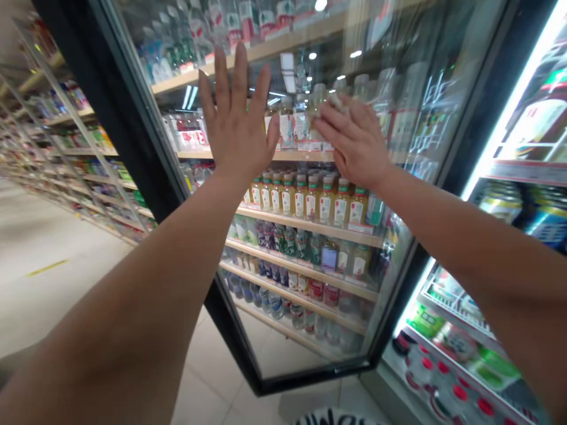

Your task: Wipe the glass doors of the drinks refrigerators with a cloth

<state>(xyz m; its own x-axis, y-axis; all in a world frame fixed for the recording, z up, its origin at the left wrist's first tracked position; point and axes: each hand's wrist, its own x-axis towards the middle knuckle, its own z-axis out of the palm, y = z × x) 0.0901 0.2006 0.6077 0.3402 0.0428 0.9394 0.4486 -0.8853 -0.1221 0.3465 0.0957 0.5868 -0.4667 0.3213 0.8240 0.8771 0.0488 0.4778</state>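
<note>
Glass fills the swung-out cooler door [283, 248], its black frame [133, 118] running down to the tiled floor [66, 283]. Left hand [237, 118] lies flat and spread on the pane, grasping nothing. Right hand [354, 144] presses just beside it, fingers bunched on a pale wad; what it is I cannot tell. Bottle shelves [305, 224] show behind. Open aisle lies leftward; the lit cooler [487, 295] crowds the right.

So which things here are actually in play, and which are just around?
In play:
- left hand, flat and open on the glass door
- right hand on the same glass; whether it holds anything I cannot tell

Just around:
- yellow bottles behind the glass
- red-capped bottles in the open cooler
- aisle shelves on the left
</note>
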